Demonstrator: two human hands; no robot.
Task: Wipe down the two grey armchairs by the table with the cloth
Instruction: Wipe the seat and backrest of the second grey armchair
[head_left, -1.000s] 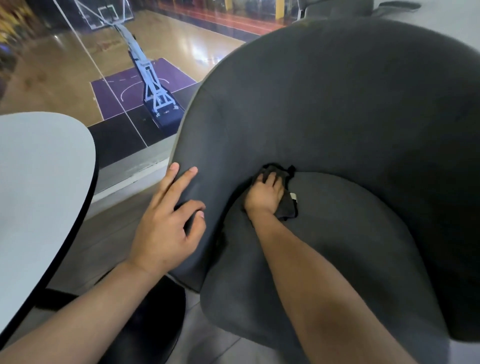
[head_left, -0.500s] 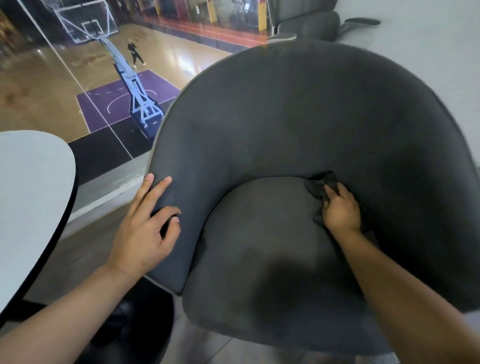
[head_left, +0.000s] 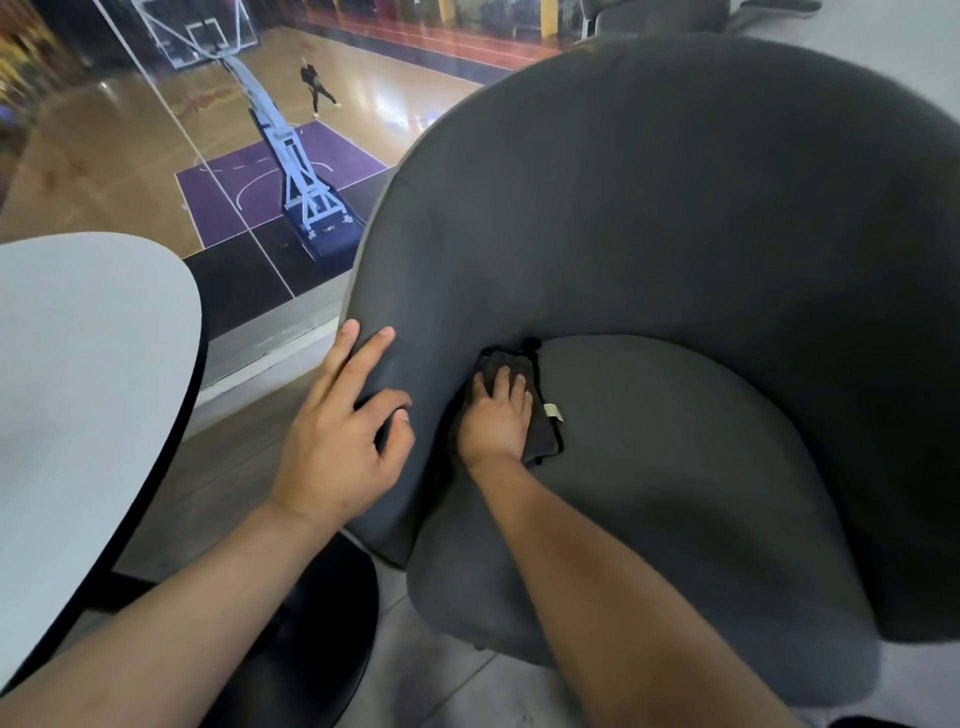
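A grey armchair (head_left: 675, 208) with a curved back fills the middle and right of the view. My right hand (head_left: 496, 415) presses a dark grey cloth (head_left: 543, 431) into the crease where the seat cushion meets the left armrest. My left hand (head_left: 343, 441) grips the front end of that left armrest, thumb inside and fingers spread along its outer face. Part of a second grey chair (head_left: 660, 15) shows at the top edge.
A white table (head_left: 78, 389) with a dark rim stands at the left, its black round base (head_left: 311, 649) on the floor beside the chair. Behind the chair a glass wall (head_left: 156, 130) overlooks a basketball court below.
My right hand has slid the cloth along the seat crease from the right back to the left side. The left hand keeps its hold on the armrest.
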